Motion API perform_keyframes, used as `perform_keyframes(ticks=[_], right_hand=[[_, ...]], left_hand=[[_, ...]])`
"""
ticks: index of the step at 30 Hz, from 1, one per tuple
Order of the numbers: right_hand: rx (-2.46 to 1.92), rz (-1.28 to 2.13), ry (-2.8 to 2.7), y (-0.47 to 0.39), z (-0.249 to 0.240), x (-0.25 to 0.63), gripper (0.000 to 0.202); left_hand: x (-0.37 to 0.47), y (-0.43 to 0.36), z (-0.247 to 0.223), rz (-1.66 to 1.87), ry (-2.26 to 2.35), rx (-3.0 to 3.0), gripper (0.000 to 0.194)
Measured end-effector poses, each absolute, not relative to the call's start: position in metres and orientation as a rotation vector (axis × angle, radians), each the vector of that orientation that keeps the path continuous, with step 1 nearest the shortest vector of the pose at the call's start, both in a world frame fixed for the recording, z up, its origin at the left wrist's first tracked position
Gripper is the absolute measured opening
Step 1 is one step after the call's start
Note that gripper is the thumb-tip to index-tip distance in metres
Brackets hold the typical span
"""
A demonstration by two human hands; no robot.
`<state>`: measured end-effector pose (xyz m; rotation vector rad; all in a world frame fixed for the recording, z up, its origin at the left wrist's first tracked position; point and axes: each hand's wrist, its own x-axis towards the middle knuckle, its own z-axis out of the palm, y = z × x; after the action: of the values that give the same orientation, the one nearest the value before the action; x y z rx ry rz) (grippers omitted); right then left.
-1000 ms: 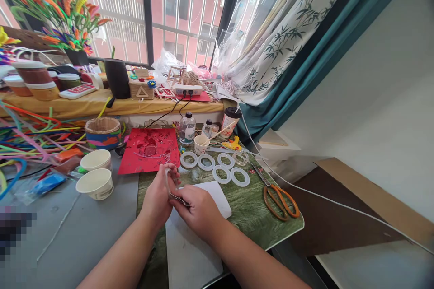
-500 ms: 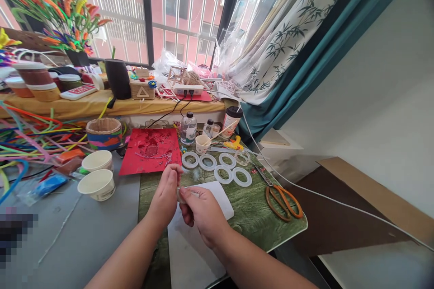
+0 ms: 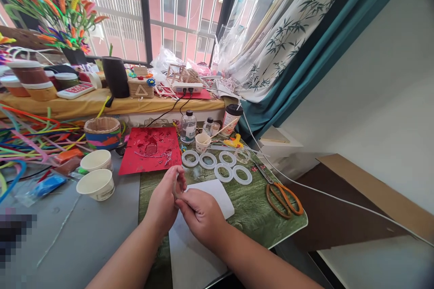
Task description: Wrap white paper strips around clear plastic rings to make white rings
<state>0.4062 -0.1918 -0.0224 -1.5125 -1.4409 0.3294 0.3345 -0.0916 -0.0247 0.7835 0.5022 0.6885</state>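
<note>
Both hands meet above a white sheet of paper (image 3: 196, 253) on the green table (image 3: 251, 207). A small translucent ring-like piece (image 3: 175, 186), partly hidden by fingers, is between them. My left hand (image 3: 164, 198) curls round its far side, and my right hand (image 3: 203, 216) pinches its near edge with the thumb and fingers. Just beyond the hands lie several translucent white rings (image 3: 242, 175). Orange-handled scissors (image 3: 284, 199) rest to the right of the paper.
A red sheet (image 3: 135, 162) with scraps lies behind the left hand, beside two paper cups (image 3: 96, 185). Bottles (image 3: 188, 127), a small cup with sticks (image 3: 202, 143), a lidded cup (image 3: 232, 119) and a yellow glue gun (image 3: 233, 141) stand farther back. A white cable (image 3: 305, 195) crosses at right.
My right hand has turned, its fingers now tucked under. My left fingers have curled more, and the translucent piece stands more upright between the hands. The view has shifted slightly.
</note>
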Motion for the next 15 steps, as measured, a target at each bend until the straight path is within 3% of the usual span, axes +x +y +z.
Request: perform_keyframes(ticks=[9, 15], right_hand=[[-1.368, 0.892, -0.777, -0.182, -0.023, 0.402, 0.037], [-1.207, 0.955, -0.531, -0.176, -0.019, 0.402, 0.047]], left_hand=[[0.335, -0.084, -0.029, 0.789, 0.516, 0.961, 0.025], [0.333, -0.093, -0.030, 0.732, 0.488, 1.018, 0.046]])
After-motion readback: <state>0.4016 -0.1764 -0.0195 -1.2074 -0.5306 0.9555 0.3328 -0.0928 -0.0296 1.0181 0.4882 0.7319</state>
